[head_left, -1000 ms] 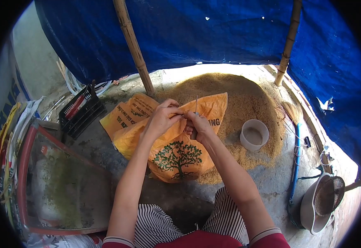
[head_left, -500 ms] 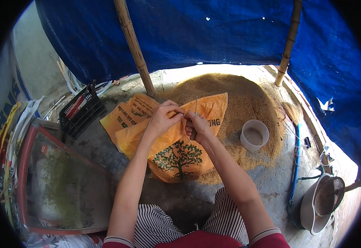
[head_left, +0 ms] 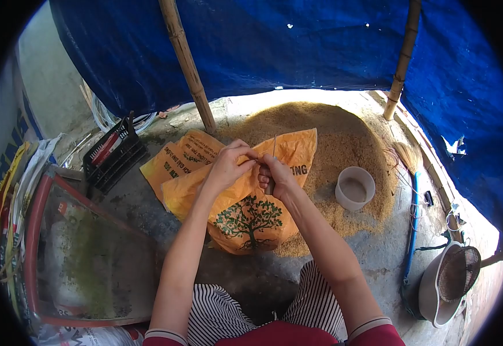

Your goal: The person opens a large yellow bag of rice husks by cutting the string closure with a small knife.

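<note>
My right hand (head_left: 276, 175) is wrapped round a thin-shafted tool (head_left: 274, 147); its slim metal shaft points up past my fingers and the end of a dull handle shows below them. Close against it, my left hand (head_left: 232, 164) is closed in a pinch near the tool, and I cannot tell what small thing its fingertips hold. Under both hands lies an orange woven sack (head_left: 242, 216) with a green tree print, its lower part bulging. A flattened orange part with printed lettering (head_left: 185, 155) spreads out to the left.
Behind the sack is a wide heap of brown grain or husks (head_left: 343, 135), with a white tub (head_left: 355, 188) standing in it. At right are a blue-handled broom (head_left: 415, 202) and a basin with a sieve (head_left: 440, 285). A black crate (head_left: 115, 155) and red-framed panel (head_left: 90, 254) stand left.
Almost nothing differs. Both hands keep their place over the sack, with only a slight shift of the fingers.
</note>
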### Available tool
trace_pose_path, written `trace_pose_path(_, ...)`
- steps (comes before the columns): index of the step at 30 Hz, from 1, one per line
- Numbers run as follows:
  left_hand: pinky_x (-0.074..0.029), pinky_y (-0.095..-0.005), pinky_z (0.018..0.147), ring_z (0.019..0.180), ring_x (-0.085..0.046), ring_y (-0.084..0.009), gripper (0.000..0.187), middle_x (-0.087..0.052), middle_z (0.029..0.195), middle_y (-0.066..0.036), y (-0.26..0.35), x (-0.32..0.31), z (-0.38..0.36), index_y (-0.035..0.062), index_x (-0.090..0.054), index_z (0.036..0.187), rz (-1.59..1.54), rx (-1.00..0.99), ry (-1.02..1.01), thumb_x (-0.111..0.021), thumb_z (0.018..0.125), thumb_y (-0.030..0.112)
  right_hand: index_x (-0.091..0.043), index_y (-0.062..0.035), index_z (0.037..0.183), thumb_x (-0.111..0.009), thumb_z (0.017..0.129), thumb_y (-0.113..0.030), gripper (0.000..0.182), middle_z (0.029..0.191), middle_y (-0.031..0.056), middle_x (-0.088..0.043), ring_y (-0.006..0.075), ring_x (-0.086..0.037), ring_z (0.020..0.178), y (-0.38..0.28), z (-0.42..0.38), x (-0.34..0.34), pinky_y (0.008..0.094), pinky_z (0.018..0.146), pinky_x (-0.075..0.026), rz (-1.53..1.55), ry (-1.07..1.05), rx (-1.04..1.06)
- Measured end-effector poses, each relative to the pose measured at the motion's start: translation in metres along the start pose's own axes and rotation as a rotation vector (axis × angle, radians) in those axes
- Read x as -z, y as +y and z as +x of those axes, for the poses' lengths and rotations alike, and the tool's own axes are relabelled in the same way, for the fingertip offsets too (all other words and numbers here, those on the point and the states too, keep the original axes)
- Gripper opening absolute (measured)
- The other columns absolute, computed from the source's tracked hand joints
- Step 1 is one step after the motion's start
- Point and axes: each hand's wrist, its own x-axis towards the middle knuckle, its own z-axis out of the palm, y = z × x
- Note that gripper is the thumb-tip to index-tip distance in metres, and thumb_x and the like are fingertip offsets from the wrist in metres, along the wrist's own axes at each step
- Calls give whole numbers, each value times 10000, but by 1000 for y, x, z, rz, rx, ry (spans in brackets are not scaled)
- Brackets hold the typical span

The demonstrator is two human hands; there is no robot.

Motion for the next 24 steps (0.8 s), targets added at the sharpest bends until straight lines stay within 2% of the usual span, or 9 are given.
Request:
trace_pose_path(10,-455,-291,737,822,-592,-202,155,-584,866,-63,-2,-2,0,4,-652,877,-12,6,55,-652,724,23,-477,-86,805,-502,850,-204,129,521,-40,-297,96,-314,441,1,-2,-3,259,404,-275,-36,28,38)
trace_pose_path(13,-456,-290,738,821,-591,-195,136,-585,874,-62,-2,-3,0,2,-650,865,-1,5,71,-647,730,22,-477,-87,773,-511,844,-202,139,515,-41,-304,95,-318,439,0,-4,-5,261,405,-273,-104,39,68)
trace_pose_path(15,-455,-290,743,829,-589,-195,130,-584,880,-61,-1,-3,0,2,-648,861,-13,12,76,-648,732,23,-477,-98,692,-515,822,-160,149,497,-30,-353,103,-362,410,-2,-4,-5,279,392,-310,-103,48,91)
trace_pose_path(23,-445,-300,783,875,-576,-181,92,-583,900,-53,0,1,2,-2,-622,846,-69,143,61,-648,767,39,-452,-98,659,-527,853,-182,224,511,-40,-330,97,-315,423,0,-8,-9,270,415,-292,-131,-9,212)
trace_pose_path(24,-447,-314,761,851,-580,-208,90,-578,880,-67,-1,1,3,-3,-624,842,-70,130,72,-647,775,53,-444,-102,646,-535,858,-194,249,510,-38,-334,99,-318,421,-1,-9,-10,270,418,-299,-144,-10,227)
